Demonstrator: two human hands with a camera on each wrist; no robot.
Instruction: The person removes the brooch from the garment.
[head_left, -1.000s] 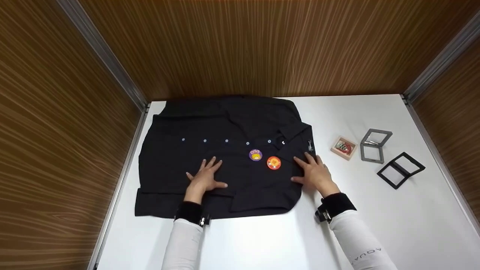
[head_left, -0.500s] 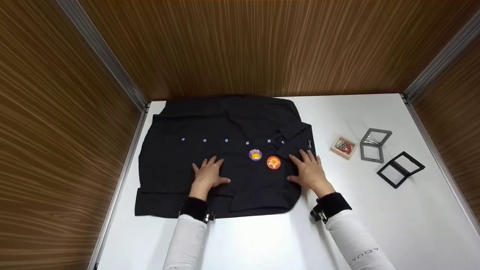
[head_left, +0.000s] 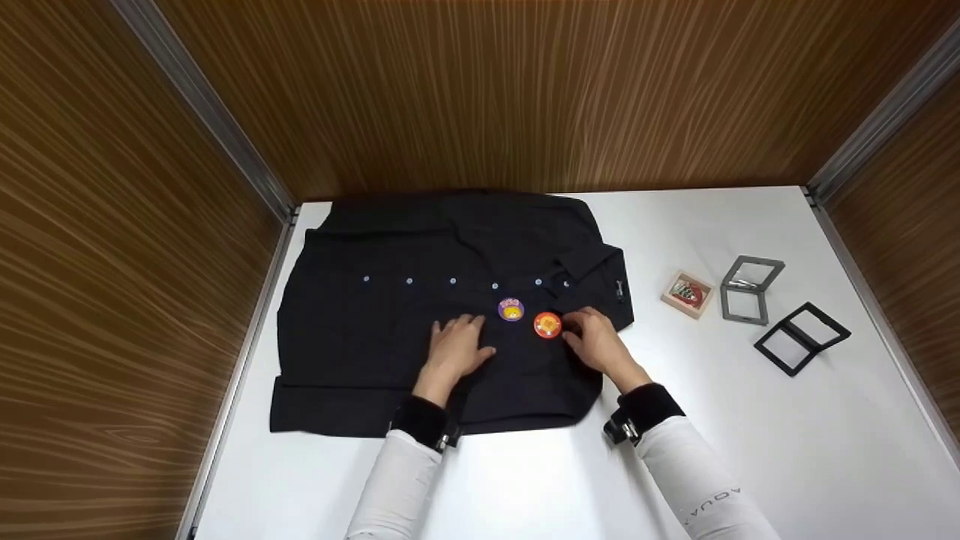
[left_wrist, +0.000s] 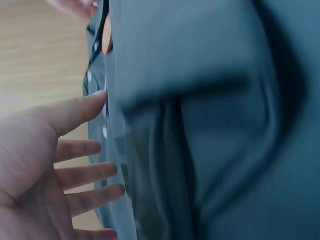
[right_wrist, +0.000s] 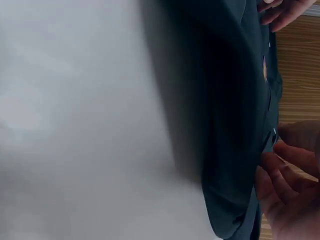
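Note:
A dark button-up shirt lies spread on the white table, its collar to the right. On its front sit a purple round badge with a yellow bear-like picture and a red-orange round badge. My left hand rests on the shirt below the purple badge, fingers spread; in the left wrist view its fingertips meet the cloth. Beside the right edge of the red-orange badge is my right hand, thumb and fingers bent towards it. Whether they touch the badge is unclear. The right wrist view shows the fingers against the cloth.
Right of the shirt stands a small wooden box with red and green items inside. Farther right are a grey hinged square frame and a black one. Wood-grained panels enclose the table's back and sides.
My left hand has slid right across the shirt. My right hand has moved left from the collar to the red-orange badge, its spread fingers drawing together. Shirt and badges stay in place.

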